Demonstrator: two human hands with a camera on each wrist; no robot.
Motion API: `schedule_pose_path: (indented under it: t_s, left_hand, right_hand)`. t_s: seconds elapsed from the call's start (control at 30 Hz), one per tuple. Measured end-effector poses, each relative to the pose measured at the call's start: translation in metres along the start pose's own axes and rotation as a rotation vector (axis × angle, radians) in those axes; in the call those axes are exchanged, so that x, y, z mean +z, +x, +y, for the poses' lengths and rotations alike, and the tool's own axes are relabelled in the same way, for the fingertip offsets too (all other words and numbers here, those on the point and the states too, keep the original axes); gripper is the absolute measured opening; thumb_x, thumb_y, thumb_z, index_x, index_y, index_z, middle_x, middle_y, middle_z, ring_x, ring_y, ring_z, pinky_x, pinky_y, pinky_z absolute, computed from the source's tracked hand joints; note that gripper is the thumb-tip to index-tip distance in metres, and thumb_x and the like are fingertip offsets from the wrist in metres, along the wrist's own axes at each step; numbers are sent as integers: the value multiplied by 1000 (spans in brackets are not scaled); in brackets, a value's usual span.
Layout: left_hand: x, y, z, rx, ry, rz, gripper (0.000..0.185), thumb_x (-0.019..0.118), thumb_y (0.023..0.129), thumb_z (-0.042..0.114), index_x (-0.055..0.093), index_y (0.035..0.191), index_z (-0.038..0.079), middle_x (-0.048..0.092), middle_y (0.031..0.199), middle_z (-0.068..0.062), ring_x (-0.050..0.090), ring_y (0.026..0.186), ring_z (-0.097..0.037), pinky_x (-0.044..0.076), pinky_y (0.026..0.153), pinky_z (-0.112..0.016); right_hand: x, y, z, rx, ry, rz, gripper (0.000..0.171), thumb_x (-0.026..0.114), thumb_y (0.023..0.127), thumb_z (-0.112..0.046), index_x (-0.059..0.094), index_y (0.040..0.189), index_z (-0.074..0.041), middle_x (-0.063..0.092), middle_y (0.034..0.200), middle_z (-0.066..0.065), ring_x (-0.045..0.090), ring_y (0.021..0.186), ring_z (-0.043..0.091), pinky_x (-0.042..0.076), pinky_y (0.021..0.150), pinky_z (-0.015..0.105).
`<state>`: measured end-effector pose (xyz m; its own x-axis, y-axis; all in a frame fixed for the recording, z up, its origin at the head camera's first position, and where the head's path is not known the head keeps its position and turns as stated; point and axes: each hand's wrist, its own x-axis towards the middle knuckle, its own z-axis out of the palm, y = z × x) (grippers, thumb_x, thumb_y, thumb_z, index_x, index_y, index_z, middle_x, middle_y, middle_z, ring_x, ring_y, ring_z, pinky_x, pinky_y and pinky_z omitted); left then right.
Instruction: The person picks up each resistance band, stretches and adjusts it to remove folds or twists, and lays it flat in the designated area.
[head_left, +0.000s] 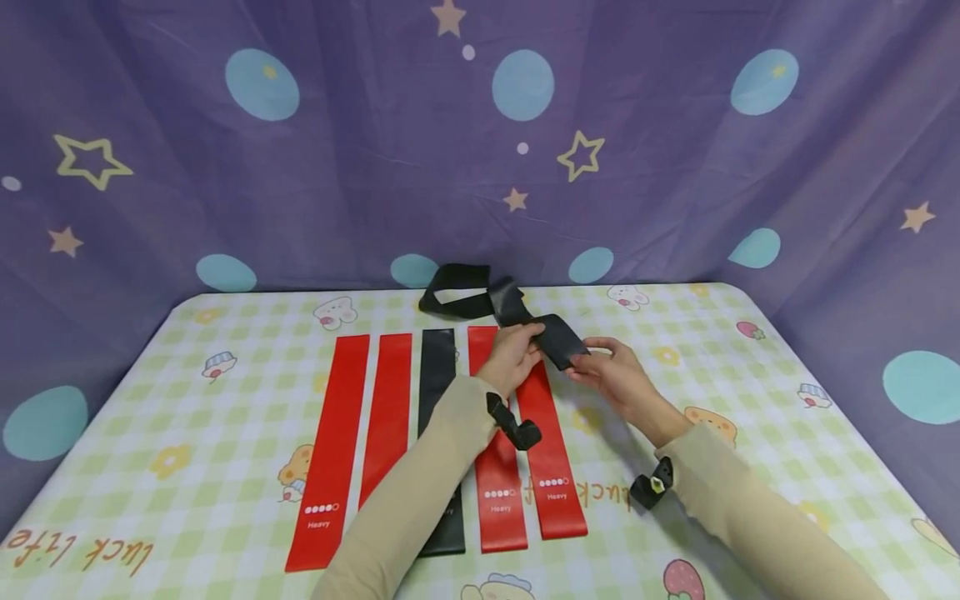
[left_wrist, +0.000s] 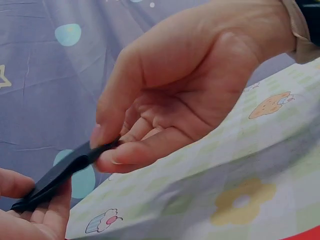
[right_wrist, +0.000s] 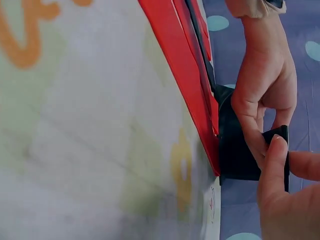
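Observation:
A long black resistance band (head_left: 558,340) is stretched between both hands at the far middle of the table. My left hand (head_left: 513,358) pinches it at its near left edge, and my right hand (head_left: 618,379) pinches its right end between thumb and fingers. Beyond the left hand, the rest of the band trails back in an open loop toward the curtain. In the left wrist view the band (left_wrist: 65,167) appears edge-on, folded in layers between the fingertips. The right wrist view has its flat face (right_wrist: 237,150) hanging beside the left hand (right_wrist: 267,75).
Under and beside the left forearm lie several flat red resistance bands (head_left: 337,442) marked "Heavy", with a black one (head_left: 437,358) among them, side by side. A checked cloth (head_left: 225,467) covers the table. The purple curtain (head_left: 420,192) hangs behind its far edge.

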<state>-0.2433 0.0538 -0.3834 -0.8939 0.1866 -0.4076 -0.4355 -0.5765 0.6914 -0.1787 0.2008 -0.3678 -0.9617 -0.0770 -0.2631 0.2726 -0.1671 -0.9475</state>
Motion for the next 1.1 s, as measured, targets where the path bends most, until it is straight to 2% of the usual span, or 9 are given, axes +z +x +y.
schedule_pose_path:
  t_s: [0.07,0.13,0.27,0.4,0.47,0.73,0.9,0.97,1.1]
  left_hand:
    - [0,0,1,4,-1,5,61,51,90,-7,24,144,-8,49,137,-25,50,126,-29,39,107,-41]
    - [1,1,2,14,1,26,56,53,89,-7,31,141,-8,56,129,-22,59,113,-24,41,105,-39]
    - [1,3,4,39,3,69,35,55,88,-6,49,123,-8,66,93,-11,61,78,-13,46,101,-38]
    - [1,5,7,54,-1,71,16,55,88,-7,55,104,-6,62,74,-3,59,69,-11,46,101,-40]
    - [1,6,8,60,-2,70,16,55,88,-7,56,104,-7,62,75,-4,60,70,-11,46,100,-41]
    - [0,9,13,58,-1,84,42,55,87,-8,47,128,-10,63,79,-5,60,68,-11,47,99,-41]
    - [2,9,17,55,6,66,52,55,88,-8,39,137,-7,64,115,-19,63,86,-16,47,99,-40]
    - [4,8,19,58,6,57,47,55,88,-8,44,133,-9,61,121,-21,63,92,-18,47,99,-39]
    - [5,9,22,84,-7,58,17,55,87,-10,59,103,-7,68,90,-13,64,81,-15,47,98,-41]
  right_hand:
    - [0,-3,1,-14,-19,3,43,49,91,6,27,129,9,63,79,0,67,68,10,56,71,21]
    - [0,-8,2,-21,-35,4,37,49,91,7,31,123,9,63,79,0,67,67,10,56,70,21]
    - [-2,-18,3,-17,-34,-12,31,48,90,8,35,118,8,63,78,-1,66,67,11,56,70,23]
    - [-7,-29,4,-9,-36,-26,29,48,89,9,36,115,8,64,77,-1,66,67,11,57,70,25]
    - [-10,-35,5,-2,-40,-30,28,47,88,9,37,113,8,64,77,0,66,66,11,57,70,25]
    - [-20,-55,9,27,-111,-56,29,49,86,5,38,113,9,61,82,4,67,68,12,58,71,28]
    - [-24,-68,10,39,-116,-74,29,50,86,5,39,113,7,60,86,5,68,69,12,58,71,28]
    - [-25,-72,11,46,-115,-76,28,51,86,5,40,112,7,60,87,6,68,68,12,58,72,28]
    - [-26,-80,13,54,-127,-84,27,52,86,4,41,111,7,61,87,6,68,69,12,58,72,28]
